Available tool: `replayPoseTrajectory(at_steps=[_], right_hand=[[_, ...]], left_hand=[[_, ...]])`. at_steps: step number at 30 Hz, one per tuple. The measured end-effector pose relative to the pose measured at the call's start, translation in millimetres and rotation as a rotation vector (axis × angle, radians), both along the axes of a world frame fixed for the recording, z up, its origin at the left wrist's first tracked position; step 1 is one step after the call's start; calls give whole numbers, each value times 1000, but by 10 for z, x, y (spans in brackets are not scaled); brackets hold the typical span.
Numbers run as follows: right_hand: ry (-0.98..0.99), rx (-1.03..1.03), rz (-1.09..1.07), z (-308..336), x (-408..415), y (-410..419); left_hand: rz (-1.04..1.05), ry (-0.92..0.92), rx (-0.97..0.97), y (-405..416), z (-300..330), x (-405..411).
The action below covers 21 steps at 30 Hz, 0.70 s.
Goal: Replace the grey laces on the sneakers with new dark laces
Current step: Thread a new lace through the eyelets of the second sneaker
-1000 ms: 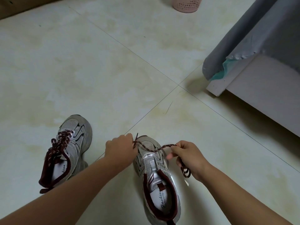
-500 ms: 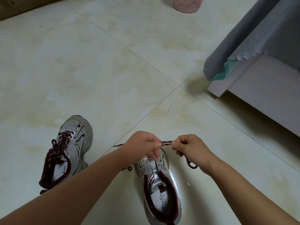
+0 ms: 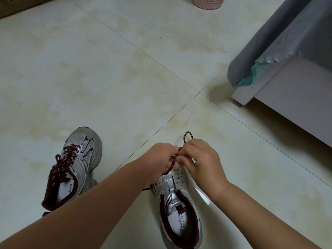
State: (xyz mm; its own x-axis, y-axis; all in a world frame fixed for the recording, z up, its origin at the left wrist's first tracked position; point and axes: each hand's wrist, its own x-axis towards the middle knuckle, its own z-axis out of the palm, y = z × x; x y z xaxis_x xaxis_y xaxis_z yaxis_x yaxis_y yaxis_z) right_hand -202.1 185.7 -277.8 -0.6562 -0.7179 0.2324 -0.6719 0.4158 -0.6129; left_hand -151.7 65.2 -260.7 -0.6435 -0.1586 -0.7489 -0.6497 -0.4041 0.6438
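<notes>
Two silver sneakers with maroon lining stand on the tiled floor. The left sneaker point(image 3: 79, 164) is laced with a dark maroon speckled lace point(image 3: 67, 157). The right sneaker point(image 3: 177, 203) sits below my hands, its toe hidden by them. My left hand point(image 3: 161, 160) and my right hand point(image 3: 201, 159) meet above its front, both pinching the same dark lace point(image 3: 173, 159). A small loop of that lace point(image 3: 187, 136) sticks up past my right fingers. Another stretch hangs down by my left wrist.
A bed corner with grey sheet and teal edge point(image 3: 255, 74) stands at the right on a white base point(image 3: 294, 105). A pink perforated basket point(image 3: 209, 2) sits at the top edge. A small white strip point(image 3: 203, 195) lies beside the right sneaker.
My hands have come together from apart, over the right sneaker's toe. The lace stretch once taut between them is now bunched, with a loop rising above my right hand.
</notes>
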Motion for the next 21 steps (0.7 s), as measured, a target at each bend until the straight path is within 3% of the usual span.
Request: replayPoseTrajectory(at_steps=[3, 5, 7, 9, 14, 21], right_hand=[[-400, -106, -136, 30, 8, -11], [-665, -152, -240, 27, -20, 22], [-713, -66, -230, -7, -61, 86], [-657, 99, -163, -53, -65, 137], [-485, 363, -70, -173, -1, 188], [-191, 579, 68, -158, 11, 133]], left_hand=[[26, -19, -70, -31, 28, 18], [-32, -49, -460, -80, -28, 54], [-185, -113, -976, -140, -96, 136], [-232, -54, -1229, -136, -81, 211], [-521, -44, -1238, 152, -146, 428], [-439, -124, -1193, 281, -292, 468]])
